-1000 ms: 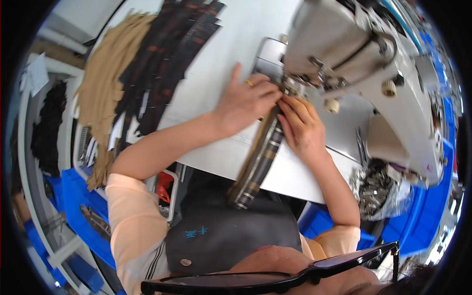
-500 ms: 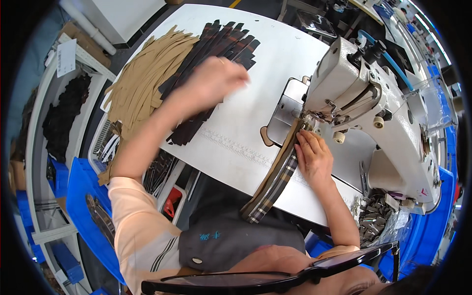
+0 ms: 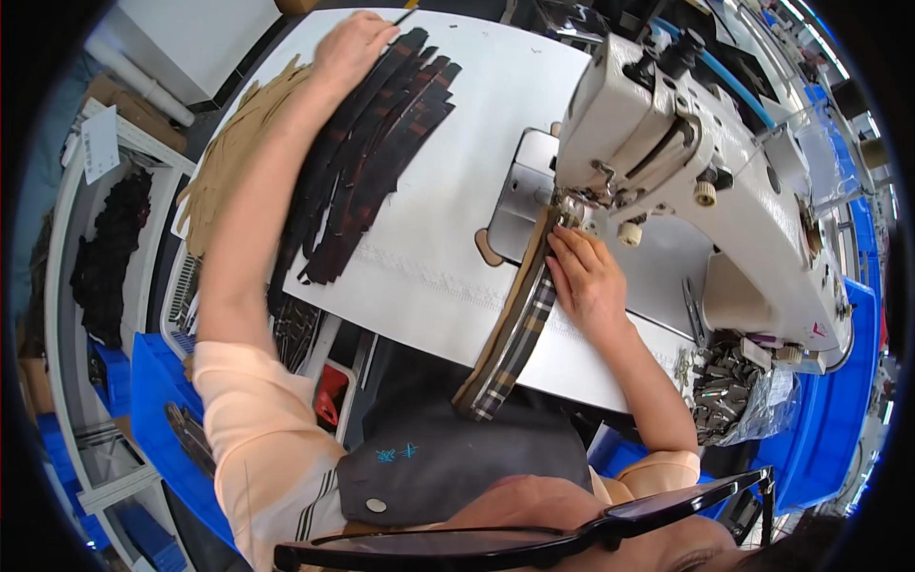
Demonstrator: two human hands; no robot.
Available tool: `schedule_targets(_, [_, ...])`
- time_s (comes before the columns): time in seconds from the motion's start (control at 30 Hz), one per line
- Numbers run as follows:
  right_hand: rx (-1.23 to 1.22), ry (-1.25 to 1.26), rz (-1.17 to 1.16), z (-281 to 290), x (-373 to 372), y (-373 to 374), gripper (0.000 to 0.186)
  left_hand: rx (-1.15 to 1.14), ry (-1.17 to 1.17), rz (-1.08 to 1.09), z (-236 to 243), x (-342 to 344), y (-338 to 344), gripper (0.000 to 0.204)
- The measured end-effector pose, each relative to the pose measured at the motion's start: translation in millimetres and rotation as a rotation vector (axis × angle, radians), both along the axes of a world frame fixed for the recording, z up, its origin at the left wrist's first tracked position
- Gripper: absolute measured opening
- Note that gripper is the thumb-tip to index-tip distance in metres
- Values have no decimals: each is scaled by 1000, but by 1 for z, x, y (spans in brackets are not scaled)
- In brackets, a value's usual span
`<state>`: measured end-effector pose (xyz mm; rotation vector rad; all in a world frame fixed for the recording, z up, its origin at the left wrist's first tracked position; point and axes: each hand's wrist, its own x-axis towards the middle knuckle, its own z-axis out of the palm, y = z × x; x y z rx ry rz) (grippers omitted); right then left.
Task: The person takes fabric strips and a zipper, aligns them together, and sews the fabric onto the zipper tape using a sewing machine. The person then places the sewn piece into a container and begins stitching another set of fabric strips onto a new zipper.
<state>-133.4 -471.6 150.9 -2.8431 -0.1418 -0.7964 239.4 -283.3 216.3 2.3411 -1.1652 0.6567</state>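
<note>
A long tan and plaid fabric strap [image 3: 518,324] lies on the white table [image 3: 496,105] and runs from under the needle of the white sewing machine [image 3: 686,162] down over the table's front edge. My right hand [image 3: 586,278] presses flat on the strap just below the needle. My left hand [image 3: 351,46] reaches far back left and rests on the top end of a pile of dark plaid strips [image 3: 367,157]. Whether its fingers grip a strip is hidden.
A pile of tan strips [image 3: 229,162] lies left of the dark ones. A bag of metal buckles [image 3: 729,386] sits at the right by blue bins [image 3: 820,419]. Shelves with dark material [image 3: 100,248] stand on the left. A small tan patch [image 3: 486,250] lies by the machine plate.
My left hand left the strap at the needle and swung out to the back left, onto the dark strips. My right hand stayed on the strap. The view shifted.
</note>
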Motion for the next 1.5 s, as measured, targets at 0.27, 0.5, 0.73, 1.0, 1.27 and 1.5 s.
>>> schedule_targets(0.27, [-18,-32,-14,-9,2,-7,25,-104,796,-485,77,-199,24,30])
schedule_targets(0.5, [-18,-39,-29,-5,2,0,23,334,-145,-604,-44,-245,20,43])
schedule_targets(0.73, [6,-26,-30,-6,-1,-2,26,-72,-118,-652,-75,-223,-49,39])
schedule_targets(1.0, [55,28,-46,-5,-1,-3,27,87,47,-637,-83,-218,-52,33])
schedule_targets(1.27, [113,69,-32,-2,-1,-3,29,97,-31,-602,-84,-226,-49,26])
schedule_targets(1.5, [106,49,-31,-3,-1,-4,30,51,-4,-588,-87,-224,-52,27])
